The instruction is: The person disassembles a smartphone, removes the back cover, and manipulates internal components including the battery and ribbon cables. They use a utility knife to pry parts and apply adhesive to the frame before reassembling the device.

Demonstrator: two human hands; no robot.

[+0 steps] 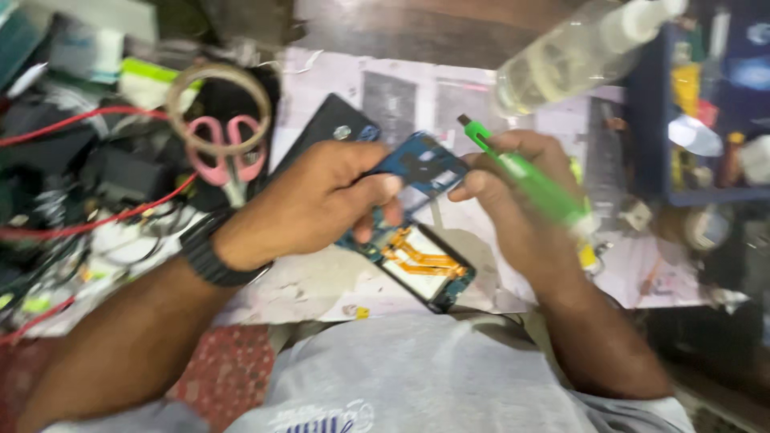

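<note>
While the opened phone (425, 269), orange flex cable exposed, lies on the tabletop (321, 281), a blue circuit board (421, 164) just above it is pinched by the left hand (321, 200); a green screwdriver (525, 172) is gripped in the right hand (513, 192). The board is best kept steady. Beyond the phone lie pink scissors (228, 152) and a clear bottle (569, 56).

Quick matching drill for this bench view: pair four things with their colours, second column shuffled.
Things:
1. scissors handles
2. tool in the right hand
3. wristwatch on the left wrist
4. flex cable in the opened phone

Colours:
A. orange
B. black
C. pink
D. green

Pairs: 1-C, 2-D, 3-B, 4-A
</note>
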